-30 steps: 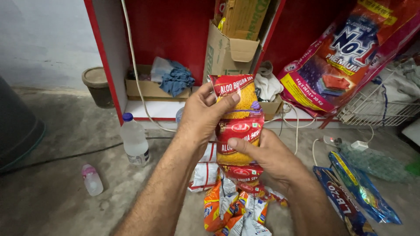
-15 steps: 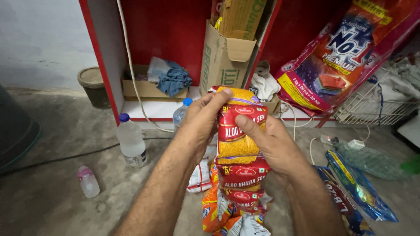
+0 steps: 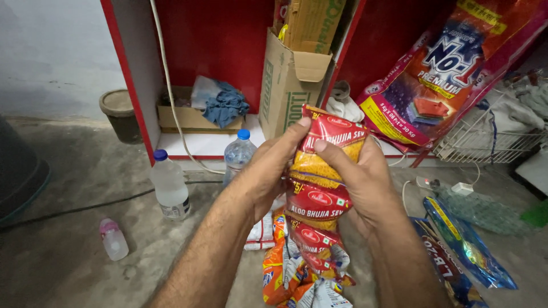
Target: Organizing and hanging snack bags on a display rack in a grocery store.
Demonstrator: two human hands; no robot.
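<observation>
Snack packets (image 3: 321,188) in a joined strip (light, crinkly, limp) hang pinched at the top by left hand (image 3: 268,171) and right hand (image 3: 365,182) fingers.

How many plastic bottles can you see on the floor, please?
3: a large blue-capped bottle beside the red shelf's edge, another blue-capped bottle just behind the left hand, and a small pink-capped bottle lying nearer. Others may be hidden behind the arms.

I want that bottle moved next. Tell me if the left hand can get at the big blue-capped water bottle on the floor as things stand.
Probably yes, but not at once. The left hand is closed in a grip on the strip of red and yellow snack packets, shared with the right hand. The water bottle stands upright to its left, with bare floor between.
</observation>
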